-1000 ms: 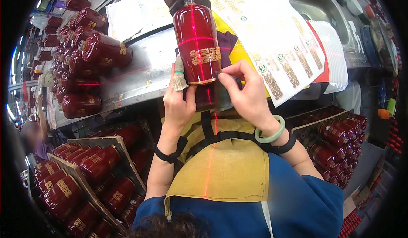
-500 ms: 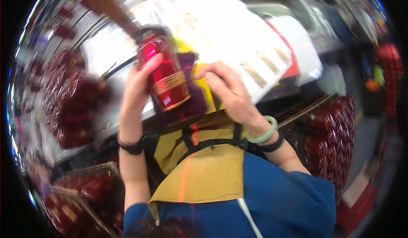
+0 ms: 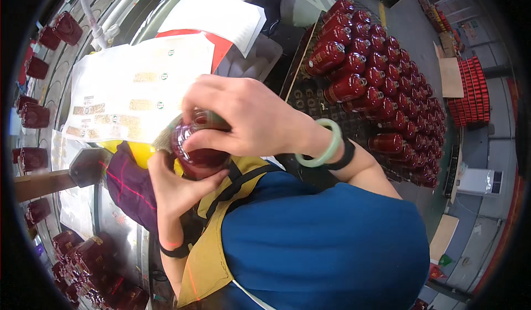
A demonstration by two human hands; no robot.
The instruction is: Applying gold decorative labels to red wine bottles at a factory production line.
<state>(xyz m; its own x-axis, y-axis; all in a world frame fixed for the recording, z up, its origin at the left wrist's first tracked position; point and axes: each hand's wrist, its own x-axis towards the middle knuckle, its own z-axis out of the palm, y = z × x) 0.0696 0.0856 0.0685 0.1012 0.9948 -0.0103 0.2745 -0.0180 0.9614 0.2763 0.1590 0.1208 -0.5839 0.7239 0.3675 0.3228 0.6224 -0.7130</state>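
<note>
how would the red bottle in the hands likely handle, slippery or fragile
The red bottle may be slippery, since bright highlights suggest a smooth, glossy surface. It is probably stiff, as no dents show under the grip. If that glassy look means glass, it could crack when knocked.

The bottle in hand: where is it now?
Head view, left of centre: the bottle is gripped by the left hand and right hand, right of the purple cloth.

The right hand (image 3: 243, 110) hides much of the bottle (image 3: 202, 163), and we cannot see several fingers of the left hand (image 3: 177, 191). We find the label sheet (image 3: 119, 91) too finely printed to read. Bottles (image 3: 94, 260) by the table's (image 3: 117, 213) near edge look blurred; white sheets (image 3: 213, 19) cover part of the sink (image 3: 168, 1).
</note>
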